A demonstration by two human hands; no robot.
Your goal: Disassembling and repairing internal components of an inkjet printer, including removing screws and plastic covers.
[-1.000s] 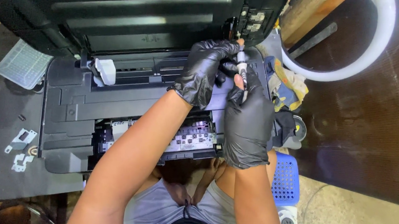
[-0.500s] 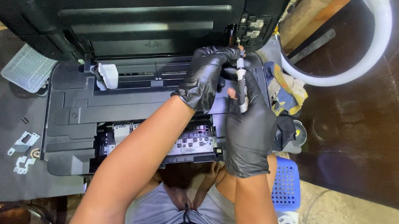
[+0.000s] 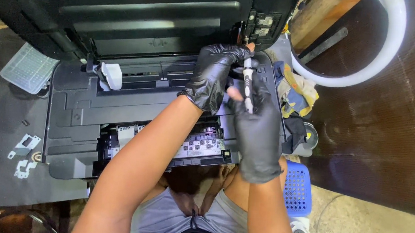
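Observation:
A black printer [image 3: 85, 117] lies open in front of me, its lid [image 3: 146, 15] raised at the far side. Both my hands wear black gloves. My right hand [image 3: 257, 134] grips a screwdriver [image 3: 247, 87] with a grey-white handle, its tip pointing away from me toward the hinge parts [image 3: 257, 25] at the printer's rear right corner. My left hand [image 3: 214, 75] curls around the upper part of the screwdriver, fingertips pinched at its shaft. The printer's inner carriage [image 3: 196, 145] shows below my left forearm.
A clear plastic tray [image 3: 28, 67] lies left of the printer, with small white metal brackets [image 3: 24, 145] on the dark table. A white ring [image 3: 377, 50], crumpled rags [image 3: 297, 91], a blue basket [image 3: 297, 188] and a wooden board [image 3: 322, 12] are on the right.
Both hands stay at the printer's rear right corner. The screwdriver has shifted slightly upward toward the hinge, and my left fingers have closed in nearer its shaft.

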